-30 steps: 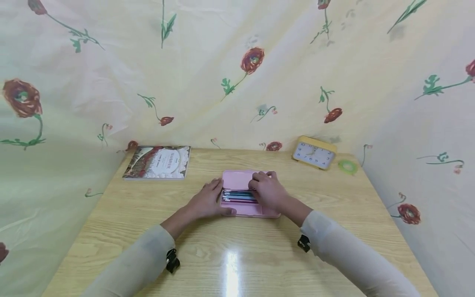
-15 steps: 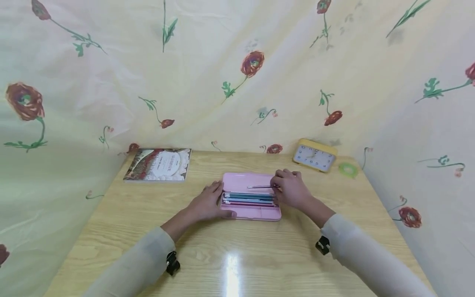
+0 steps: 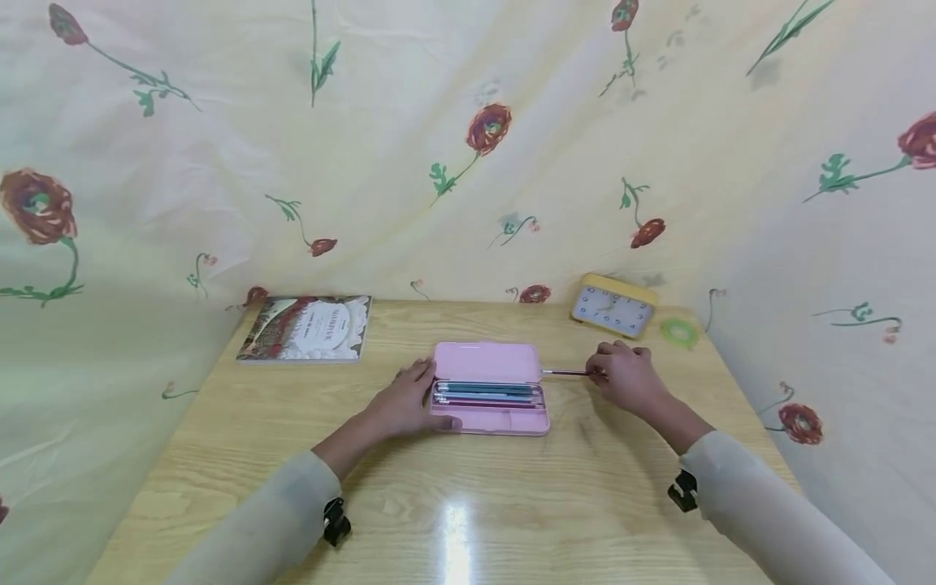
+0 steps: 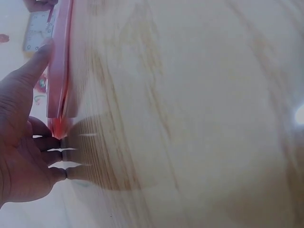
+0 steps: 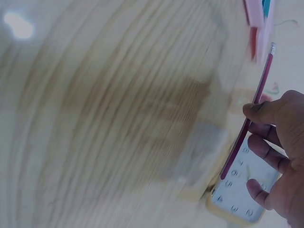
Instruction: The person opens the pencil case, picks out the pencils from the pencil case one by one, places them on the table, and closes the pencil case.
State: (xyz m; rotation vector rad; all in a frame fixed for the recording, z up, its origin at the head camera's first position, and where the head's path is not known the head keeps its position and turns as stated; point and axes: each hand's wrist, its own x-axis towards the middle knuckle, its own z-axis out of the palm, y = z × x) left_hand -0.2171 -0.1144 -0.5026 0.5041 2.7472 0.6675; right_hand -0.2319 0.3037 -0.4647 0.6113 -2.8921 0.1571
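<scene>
A pink pencil case (image 3: 487, 361) lies with its lid folded back on the wooden table. Several blue-green and dark red pencils (image 3: 486, 394) lie side by side in its tray. My left hand (image 3: 400, 403) holds the case's left end, thumb along the front edge and fingers at the left side. To the right of the case, my right hand (image 3: 627, 378) pinches a dark red pencil (image 5: 263, 78) between thumb and fingers. The pencil's eraser end points left toward the case in the head view.
A yellow-framed clock (image 3: 614, 305) stands at the back right, just beyond my right hand, beside a green ring-shaped roll (image 3: 679, 332). A book (image 3: 305, 328) lies at the back left. Flower-printed cloth (image 3: 380, 162) hangs behind the table (image 3: 409, 504).
My right hand has drawn the dark red pencil out of the case and carried it to the right, past the case's edge. My left hand has stayed at the case's left end.
</scene>
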